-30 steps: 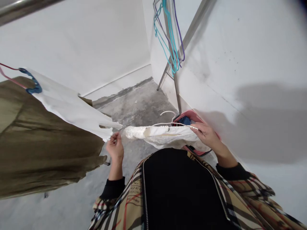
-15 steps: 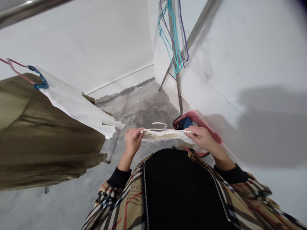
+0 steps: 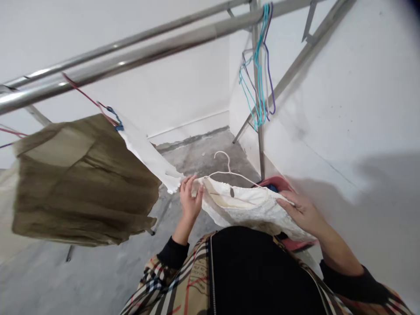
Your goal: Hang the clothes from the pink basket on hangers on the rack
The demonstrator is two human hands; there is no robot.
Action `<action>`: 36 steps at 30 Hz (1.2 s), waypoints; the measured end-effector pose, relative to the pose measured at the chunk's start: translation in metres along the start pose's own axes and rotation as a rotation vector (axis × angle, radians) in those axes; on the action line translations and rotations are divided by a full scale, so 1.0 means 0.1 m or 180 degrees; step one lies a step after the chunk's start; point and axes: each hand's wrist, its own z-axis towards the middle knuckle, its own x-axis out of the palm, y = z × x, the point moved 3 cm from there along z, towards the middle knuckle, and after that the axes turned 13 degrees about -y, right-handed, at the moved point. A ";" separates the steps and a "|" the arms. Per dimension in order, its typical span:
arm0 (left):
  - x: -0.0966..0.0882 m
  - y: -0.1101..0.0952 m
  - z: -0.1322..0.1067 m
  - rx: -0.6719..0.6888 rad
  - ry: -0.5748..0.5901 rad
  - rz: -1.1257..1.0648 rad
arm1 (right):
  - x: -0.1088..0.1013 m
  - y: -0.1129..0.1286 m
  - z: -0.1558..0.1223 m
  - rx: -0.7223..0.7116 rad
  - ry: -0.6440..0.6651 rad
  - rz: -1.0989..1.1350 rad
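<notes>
A white lace garment (image 3: 247, 208) lies across my front with a white plastic hanger (image 3: 226, 168) inside its neck, the hanger's hook standing up out of it. My right hand (image 3: 303, 214) presses on the garment's right side and grips it. My left hand (image 3: 190, 199) sits at the garment's left edge, its fingers spread beside the hanger's left arm. Nearby, a white cloth (image 3: 146, 153) hangs down, its lower corner close to those fingertips.
An olive garment (image 3: 78, 183) hangs from steel rails (image 3: 131, 57) at the left. Several coloured wire hangers (image 3: 259, 87) hang on a metal stand (image 3: 260, 148). A pink basket (image 3: 275, 183) sits on the concrete floor (image 3: 210, 151) by the white wall (image 3: 344, 109).
The view has tilted up, bringing the rails into sight. My left hand's fingers have spread apart at the hanger's left arm, and the hanger's hook now stands higher out of the garment.
</notes>
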 end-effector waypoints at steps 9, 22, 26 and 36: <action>-0.17 -0.02 -0.55 -0.0365 0.0482 -0.0386 | 0.23 0.56 0.78 -0.1102 -0.1395 -0.0489; -0.33 0.08 -0.77 -0.0597 0.0519 -0.0610 | 1.05 1.64 2.22 -0.0807 -0.1352 -0.0863; -0.32 0.13 -0.82 -0.0684 0.0616 -0.0648 | 1.38 1.76 2.29 -0.0604 -0.0628 -0.1119; -0.10 0.21 -0.80 -0.0907 0.1072 -0.0855 | 1.69 1.09 1.40 -0.0494 -0.0484 -0.0131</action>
